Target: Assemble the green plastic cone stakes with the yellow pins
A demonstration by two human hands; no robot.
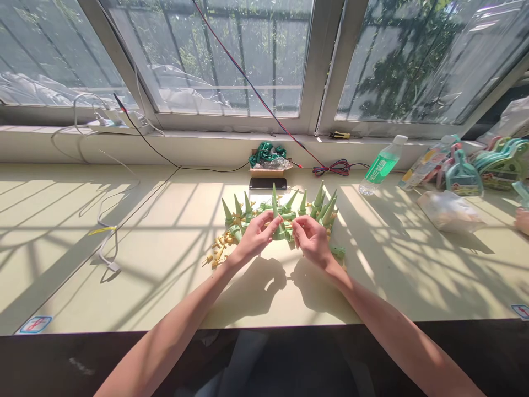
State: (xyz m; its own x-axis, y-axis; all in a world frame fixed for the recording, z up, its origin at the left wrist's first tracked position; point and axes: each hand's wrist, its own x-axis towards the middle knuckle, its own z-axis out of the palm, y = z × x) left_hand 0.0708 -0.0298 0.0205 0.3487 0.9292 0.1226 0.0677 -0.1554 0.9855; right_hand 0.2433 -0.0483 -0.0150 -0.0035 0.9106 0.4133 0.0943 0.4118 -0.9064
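Over a cluster of green plastic parts, my left hand [258, 234] is closed in a pinch. Its fingertips overlap a tall green cone [274, 198]; whether they grip it or something small in front of it, I cannot tell. My right hand [311, 238] is just to the right, thumb and fingers pinched together on something too small to make out. Several more green cones [328, 210] stand around the hands, points up. Green tube-like pieces [338, 252] lie among them. Small yellow pegs [219, 248] are piled at the left of the cluster.
Behind the parts lie a black phone [268, 183] and a small box [270, 160] holding green material. Coiled red-black wire [333, 167], a tilted bottle [382, 165], a plastic bag [449, 211] and bagged dustpan-like items [463, 173] are to the right. A white cable [108, 242] runs at left.
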